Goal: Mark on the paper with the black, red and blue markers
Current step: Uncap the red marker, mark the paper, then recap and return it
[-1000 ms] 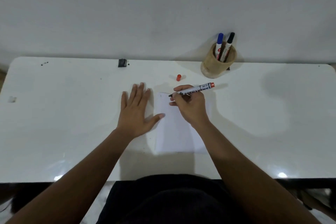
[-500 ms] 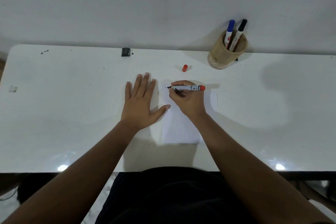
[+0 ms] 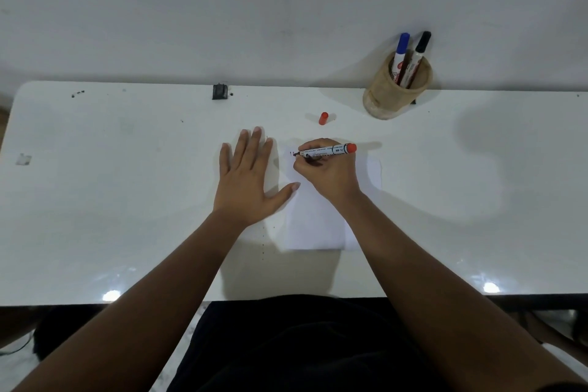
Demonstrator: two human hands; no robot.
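A white sheet of paper [image 3: 315, 226] lies on the white table in front of me. My right hand [image 3: 327, 173] grips the uncapped red marker [image 3: 327, 150], lying nearly level, its tip touching the paper's upper left corner where a small mark shows. My left hand [image 3: 251, 178] lies flat, fingers spread, on the paper's left edge. The red cap [image 3: 323, 118] rests on the table beyond the paper. The blue marker [image 3: 399, 52] and black marker [image 3: 416, 56] stand capped in a wooden cup [image 3: 389, 95] at the back right.
The table [image 3: 111, 200] meets a white wall at its far edge. A small black object [image 3: 219, 91] sits at the back edge, left of centre. A scrap of tape [image 3: 23, 159] is at the far left. My dark-clothed lap is below the near edge.
The red marker has tilted from pointing up-right to nearly level, and its tip has reached the paper's upper left corner. My left hand stays flat. The head view has shifted slightly.
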